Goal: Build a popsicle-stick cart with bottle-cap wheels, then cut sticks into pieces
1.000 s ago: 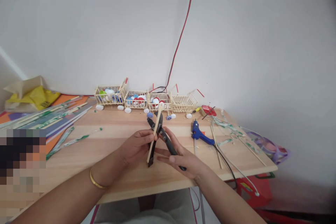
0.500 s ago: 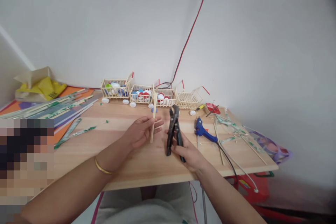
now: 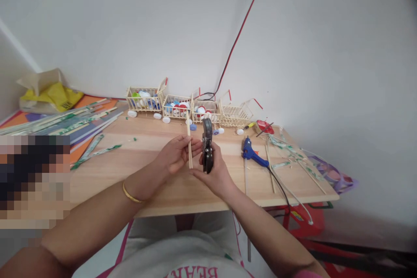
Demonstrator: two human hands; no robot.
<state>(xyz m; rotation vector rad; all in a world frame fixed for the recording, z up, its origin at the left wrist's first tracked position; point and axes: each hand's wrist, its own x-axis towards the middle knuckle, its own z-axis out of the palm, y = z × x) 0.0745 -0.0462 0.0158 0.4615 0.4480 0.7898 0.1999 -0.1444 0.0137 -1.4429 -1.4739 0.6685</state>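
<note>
Thin pale wooden sticks [image 3: 189, 139] stand nearly upright, pinched between the thumb and fingers of my left hand [image 3: 176, 154]. My right hand [image 3: 216, 173] is wrapped round black pliers [image 3: 207, 139], whose jaws point up. Its thumb reaches toward the lower end of the sticks, at or close to touching them. The pliers are just right of the sticks, seen edge-on, so I cannot tell how far their jaws are apart. Behind my hands, miniature stick-built carts [image 3: 177, 107] with white wheels stand in a row; several hold coloured bottle caps.
A blue glue gun [image 3: 254, 154] lies right of my hands, its cord running off the table [image 3: 156, 204]. Beyond it are loose sticks, torn wrappers [image 3: 286, 147] and a red dish [image 3: 265, 127]. Packaged sticks [image 3: 81, 117] and a yellow bag [image 3: 54, 95] lie left. A pixelated patch hides the left edge.
My right hand has moved left and turned the pliers upright, bringing its thumb to the sticks' lower end. My left hand still holds the sticks. The view has tilted slightly downward.
</note>
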